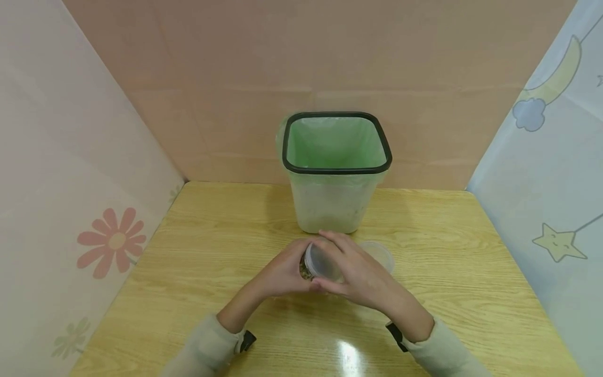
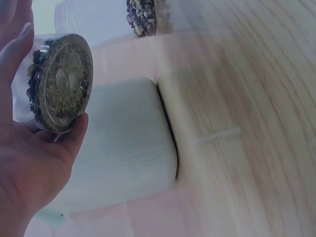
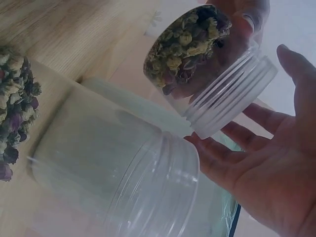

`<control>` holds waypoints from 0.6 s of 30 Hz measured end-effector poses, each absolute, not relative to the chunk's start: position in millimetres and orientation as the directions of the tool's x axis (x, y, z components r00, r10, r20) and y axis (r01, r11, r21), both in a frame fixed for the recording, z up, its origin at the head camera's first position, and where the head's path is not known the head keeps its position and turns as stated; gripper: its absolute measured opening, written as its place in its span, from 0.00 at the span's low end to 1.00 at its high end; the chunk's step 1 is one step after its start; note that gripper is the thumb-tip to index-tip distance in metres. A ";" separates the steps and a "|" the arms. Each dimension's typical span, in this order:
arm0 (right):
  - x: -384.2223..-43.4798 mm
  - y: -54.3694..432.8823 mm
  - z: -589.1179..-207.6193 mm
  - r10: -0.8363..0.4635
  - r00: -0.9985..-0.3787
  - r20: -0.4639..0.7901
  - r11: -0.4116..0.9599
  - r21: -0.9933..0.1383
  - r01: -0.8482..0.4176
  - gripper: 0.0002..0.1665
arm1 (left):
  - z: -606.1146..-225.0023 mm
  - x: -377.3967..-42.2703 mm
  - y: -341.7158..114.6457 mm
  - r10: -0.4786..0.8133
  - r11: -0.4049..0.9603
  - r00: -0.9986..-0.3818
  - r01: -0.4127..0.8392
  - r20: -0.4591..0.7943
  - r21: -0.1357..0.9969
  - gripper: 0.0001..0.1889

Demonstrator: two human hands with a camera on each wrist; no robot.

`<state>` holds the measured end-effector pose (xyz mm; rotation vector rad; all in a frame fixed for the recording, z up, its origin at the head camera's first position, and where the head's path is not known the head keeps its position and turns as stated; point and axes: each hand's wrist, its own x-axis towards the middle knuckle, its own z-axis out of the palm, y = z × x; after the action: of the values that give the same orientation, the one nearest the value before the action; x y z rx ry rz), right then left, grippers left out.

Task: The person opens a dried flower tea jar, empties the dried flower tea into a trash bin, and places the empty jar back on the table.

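Observation:
A small clear jar (image 3: 187, 52) of dried flowers is tilted between the two hands. My left hand (image 1: 285, 269) grips its body, with fingers and thumb round the sides; its round base (image 2: 66, 84) shows in the left wrist view. The frosted, ribbed top (image 1: 325, 262) faces my right hand (image 1: 355, 267). In the right wrist view that hand's fingers (image 3: 217, 153) are spread at the lower edge of the top, with a gap at the thumb. Next to it stands a larger clear jar (image 3: 123, 138) with dried flowers at the bottom.
Behind the hands stands a pale bin (image 1: 334, 201) with a green liner (image 1: 336, 141) and a dark rim (image 1: 339, 170). The wood-grain table (image 1: 226, 225) is bounded by a plain back wall (image 1: 226, 78) and printed side panels (image 1: 56, 173).

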<state>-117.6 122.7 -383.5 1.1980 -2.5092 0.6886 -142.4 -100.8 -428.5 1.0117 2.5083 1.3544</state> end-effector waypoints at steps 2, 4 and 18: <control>-116.9 122.3 -383.2 -0.641 -0.644 0.418 0.567 -0.308 -0.764 0.43 | -429.0 -141.0 -99.2 0.596 0.397 -0.775 0.510 0.208 0.763 0.50; -116.4 122.2 -383.0 -0.632 -0.661 0.405 0.581 -0.317 -0.749 0.43 | -429.3 -139.6 -98.1 0.590 0.418 -0.781 0.514 0.207 0.749 0.52; -113.7 121.6 -383.8 -0.668 -0.626 0.401 0.555 -0.291 -0.779 0.42 | -429.3 -141.7 -102.6 0.655 0.340 -0.736 0.486 0.168 0.805 0.50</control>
<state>-113.7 121.6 -383.8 1.2090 -2.5475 0.6564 -141.7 -102.6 -429.3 1.0416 2.4140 1.3503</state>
